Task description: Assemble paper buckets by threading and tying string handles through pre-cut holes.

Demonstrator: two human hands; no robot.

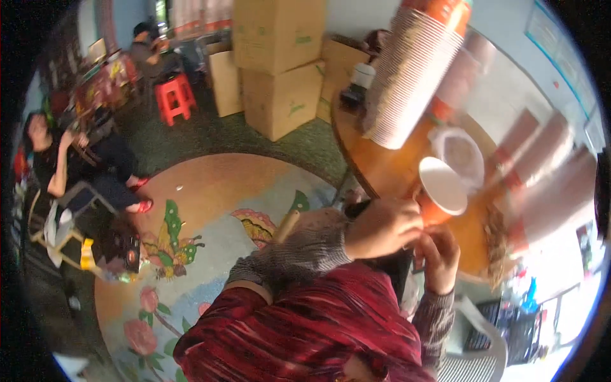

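An orange paper cup (pixel 433 209) with a white inside tilts over the near edge of the round wooden table, its mouth turned up toward me. My left hand (pixel 387 226) reaches across from the left, its fingers closed at the cup's lower left side. Just below the cup is my right hand (pixel 440 256), thumb and forefinger pinched together close to the left fingertips. Whatever lies in that pinch is too small to make out. Beyond the cup stands a white bowl-like container (pixel 459 153), seemingly lined with plastic; its contents are blurred.
A tall leaning stack of paper cups (pixel 414 76) rises from the wooden table (pixel 382 167); more blurred stacks (pixel 541 153) stand right. Brown strips (pixel 494 245) lie on the table's right. Cardboard boxes (pixel 280 95), a red stool (pixel 174 99) and two seated people are farther off.
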